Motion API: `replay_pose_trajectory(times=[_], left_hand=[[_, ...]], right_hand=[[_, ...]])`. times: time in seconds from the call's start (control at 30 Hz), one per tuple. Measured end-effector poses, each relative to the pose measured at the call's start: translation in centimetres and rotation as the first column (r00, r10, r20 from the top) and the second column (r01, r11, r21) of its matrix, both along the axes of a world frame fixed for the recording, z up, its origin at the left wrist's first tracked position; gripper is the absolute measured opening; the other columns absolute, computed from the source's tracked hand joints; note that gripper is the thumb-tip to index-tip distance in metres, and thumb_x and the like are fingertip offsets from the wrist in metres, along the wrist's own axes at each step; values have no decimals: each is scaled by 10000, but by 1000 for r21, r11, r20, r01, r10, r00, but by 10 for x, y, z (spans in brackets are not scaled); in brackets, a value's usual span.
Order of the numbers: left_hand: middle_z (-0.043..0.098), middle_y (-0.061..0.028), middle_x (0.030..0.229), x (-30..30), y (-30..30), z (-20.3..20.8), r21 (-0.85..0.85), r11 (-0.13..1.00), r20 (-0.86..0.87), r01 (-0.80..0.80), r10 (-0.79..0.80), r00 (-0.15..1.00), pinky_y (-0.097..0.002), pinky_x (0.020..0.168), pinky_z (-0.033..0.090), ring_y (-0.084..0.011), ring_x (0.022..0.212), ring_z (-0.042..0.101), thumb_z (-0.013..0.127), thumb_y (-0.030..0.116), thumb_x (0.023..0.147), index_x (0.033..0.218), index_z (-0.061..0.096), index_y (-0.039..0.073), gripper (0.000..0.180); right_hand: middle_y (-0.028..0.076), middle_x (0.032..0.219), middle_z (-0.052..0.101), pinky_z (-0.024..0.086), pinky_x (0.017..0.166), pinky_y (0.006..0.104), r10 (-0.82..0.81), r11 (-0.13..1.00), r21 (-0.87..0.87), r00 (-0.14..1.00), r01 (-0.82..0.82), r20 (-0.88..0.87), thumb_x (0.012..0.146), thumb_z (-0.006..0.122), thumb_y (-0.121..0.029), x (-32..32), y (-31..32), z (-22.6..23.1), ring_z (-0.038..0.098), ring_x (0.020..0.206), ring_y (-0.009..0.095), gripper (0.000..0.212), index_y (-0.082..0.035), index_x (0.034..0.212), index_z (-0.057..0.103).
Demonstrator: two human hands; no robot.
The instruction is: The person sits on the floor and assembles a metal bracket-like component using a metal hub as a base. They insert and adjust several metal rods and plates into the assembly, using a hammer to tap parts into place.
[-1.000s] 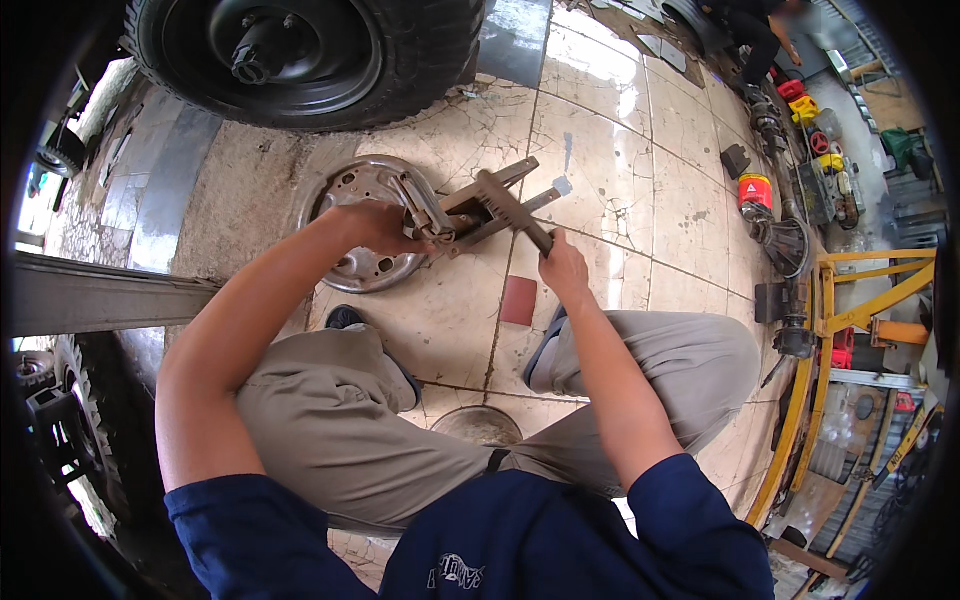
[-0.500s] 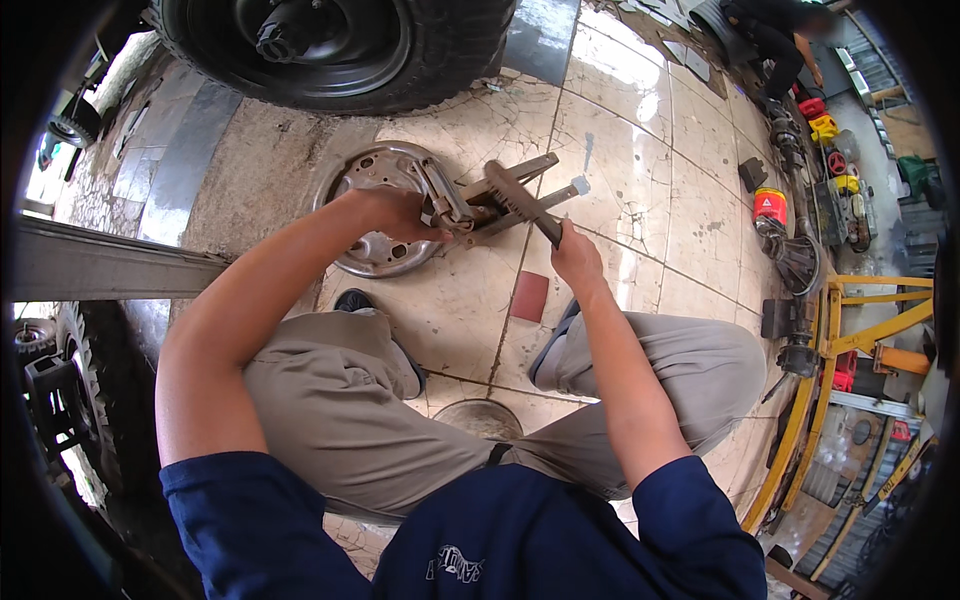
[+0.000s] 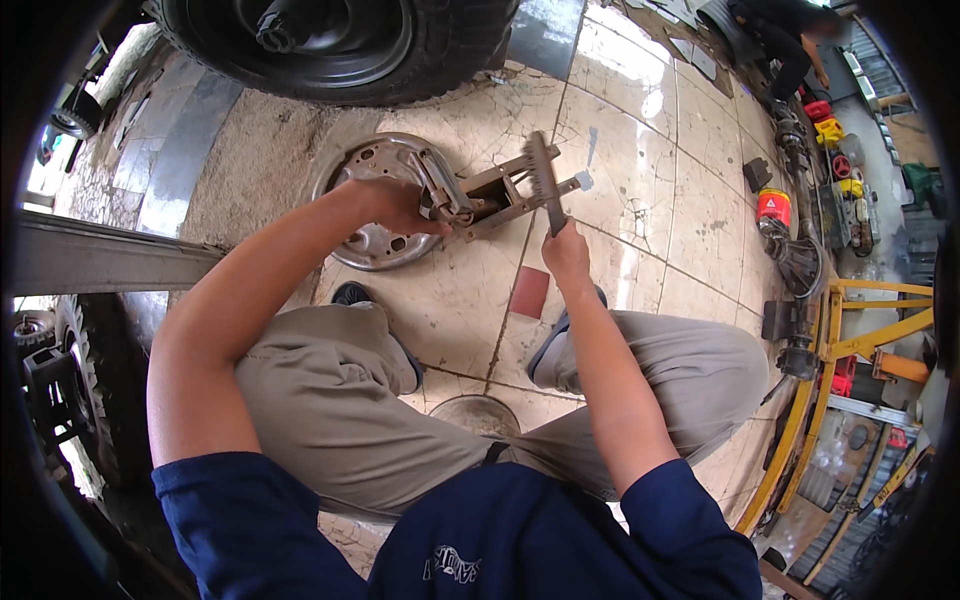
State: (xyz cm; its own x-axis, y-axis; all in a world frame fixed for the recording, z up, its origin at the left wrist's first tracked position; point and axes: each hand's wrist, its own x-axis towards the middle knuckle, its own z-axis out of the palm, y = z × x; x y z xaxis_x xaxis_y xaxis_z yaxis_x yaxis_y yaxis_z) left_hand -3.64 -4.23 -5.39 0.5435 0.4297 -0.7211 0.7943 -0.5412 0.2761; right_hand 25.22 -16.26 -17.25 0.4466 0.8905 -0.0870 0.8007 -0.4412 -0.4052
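A wire brush with a long handle is in my right hand, fingers wrapped round the handle's near end. Its bristles face left, against or just over the far end of a rusty metal bracket with two parallel arms. My left hand grips the near-left end of that bracket; some of its fingers are hidden behind the metal. Under my left hand and the bracket's left end lies a round, worn metal backing plate with holes in it, flat on the floor.
A reddish sheet of sandpaper lies on the tiles between my feet. A large tyre stands beyond the plate. At right are a red can, axle parts and a yellow metal frame. Another person bends down far right.
The wire brush has swung more upright and shifted right, toward the far end of the bracket's arms. My left hand keeps its hold on the bracket.
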Motion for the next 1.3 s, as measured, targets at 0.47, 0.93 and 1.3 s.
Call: replay_pose_trajectory(times=[0.47, 0.93, 1.3], left_hand=[[687, -168, 1140, 3, -11, 31, -29, 996, 2, -82, 82, 997, -430, 981, 480, -333, 1098, 637, 439, 785, 859, 1229, 678, 182, 747], [638, -157, 1236, 4, 0, -2, -24, 999, -28, -30, 30, 999, -427, 1020, 449, -327, 1185, 587, 436, 727, 898, 1307, 593, 178, 702], [672, -167, 1181, 0, -3, 8, -10, 998, 28, -69, 69, 997, -418, 987, 460, -316, 1150, 620, 469, 790, 836, 1295, 617, 141, 809]], right_hand=[[255, 964, 665, 519, 783, 525, 82, 991, -104, 996, -80, 17, 921, 585, -175, -11, 4, 3, 650, 929, 451, 359, -30, 1193, 402], [287, 974, 661, 478, 753, 553, 139, 988, -30, 963, -150, -233, 976, 520, -443, -11, -8, -2, 622, 924, 487, 439, -47, 1141, 427], [265, 943, 671, 490, 756, 513, 236, 970, 2, 933, -245, -273, 932, 628, -370, 23, 11, 10, 639, 914, 460, 406, -15, 1080, 498]])
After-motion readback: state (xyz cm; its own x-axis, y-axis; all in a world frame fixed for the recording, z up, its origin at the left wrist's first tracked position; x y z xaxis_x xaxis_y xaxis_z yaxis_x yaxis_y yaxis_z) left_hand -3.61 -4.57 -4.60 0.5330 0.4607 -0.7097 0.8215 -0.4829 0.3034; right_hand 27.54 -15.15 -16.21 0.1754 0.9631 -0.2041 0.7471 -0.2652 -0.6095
